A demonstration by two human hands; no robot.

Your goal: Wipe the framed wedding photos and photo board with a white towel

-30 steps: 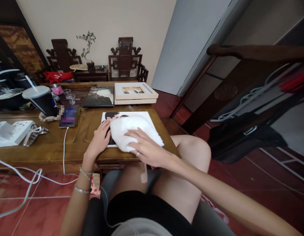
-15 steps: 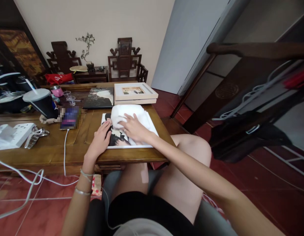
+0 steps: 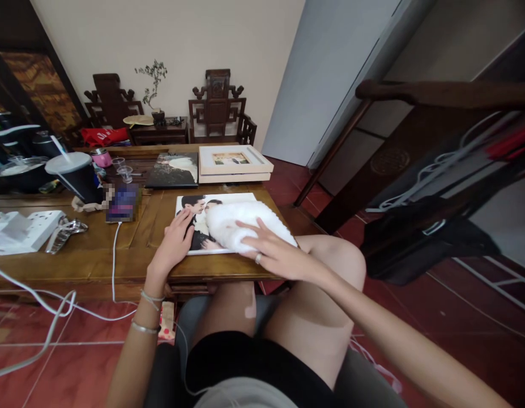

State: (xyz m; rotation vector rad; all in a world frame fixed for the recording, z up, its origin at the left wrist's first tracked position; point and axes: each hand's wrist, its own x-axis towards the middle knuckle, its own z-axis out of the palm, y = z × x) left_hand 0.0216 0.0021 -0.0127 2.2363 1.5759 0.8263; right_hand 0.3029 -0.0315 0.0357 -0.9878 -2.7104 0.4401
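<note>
A white-bordered photo print lies flat near the front edge of the wooden table. My left hand rests open on its left edge, fingers flat, pinning it down. My right hand presses a fluffy white cloth onto the print's right half, fingers spread over the cloth near the table's front right corner.
Behind the print lie a dark photo panel and a stacked pale frame. To the left are a phone with a white cable, a lidded cup with straw and a white power strip. My knees sit below the table edge.
My right hand has dragged the white cloth from the print's far edge back toward me and to the right. My left hand has stayed on the print's left edge.
</note>
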